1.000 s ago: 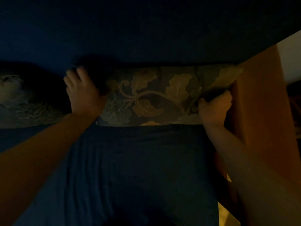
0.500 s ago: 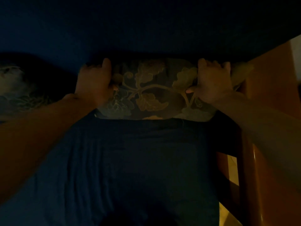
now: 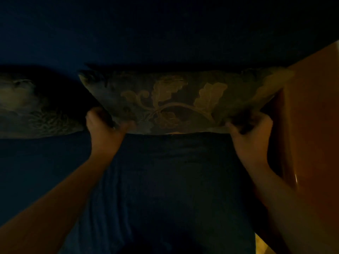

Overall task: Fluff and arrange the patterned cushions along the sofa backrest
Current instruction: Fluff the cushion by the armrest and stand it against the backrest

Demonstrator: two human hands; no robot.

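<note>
In dim light a leaf-patterned cushion (image 3: 176, 101) leans against the dark blue sofa backrest (image 3: 165, 33) at the right end of the seat. My left hand (image 3: 104, 125) grips its lower left corner, thumb over the front face. My right hand (image 3: 251, 127) grips its lower right corner beside the armrest. The cushion's top edge is spread wide and its right top corner reaches the armrest. A second patterned cushion (image 3: 31, 107) rests against the backrest to the left, apart from my hands.
An orange-brown wooden armrest (image 3: 311, 125) bounds the sofa on the right. The dark blue seat cushion (image 3: 165, 180) stretches below the cushions. A sliver of pale floor (image 3: 260, 246) shows at the bottom right.
Both hands dropped from the cushion's top edge to its lower corners. The cushion now stands taller and wider against the backrest.
</note>
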